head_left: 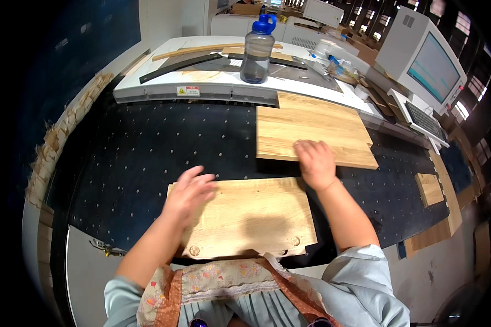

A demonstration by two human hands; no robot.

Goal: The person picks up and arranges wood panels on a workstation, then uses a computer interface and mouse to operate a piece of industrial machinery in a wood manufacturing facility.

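Close to my body lies a light wooden panel [245,212] with round recesses near its front edge, on a black table dotted with small studs. Over its left end hovers my left hand [188,191], fingers spread and slightly blurred, gripping nothing. Farther off to the right, a stack of wooden boards [311,128] rests on the same table. My right hand [315,161] reaches to the front edge of that stack, its fingers lying on the top board and bent over it. The thumb's side is partly hidden, so whether it grips the board is unclear.
Behind the black table [163,141], a white ledge [131,90] carries a blue-capped water bottle [256,52], dark strips [180,68] and wood offcuts. At right stand a monitor [433,65] and keyboard [425,120]. A small wood block [429,189] sits at the table's right edge.
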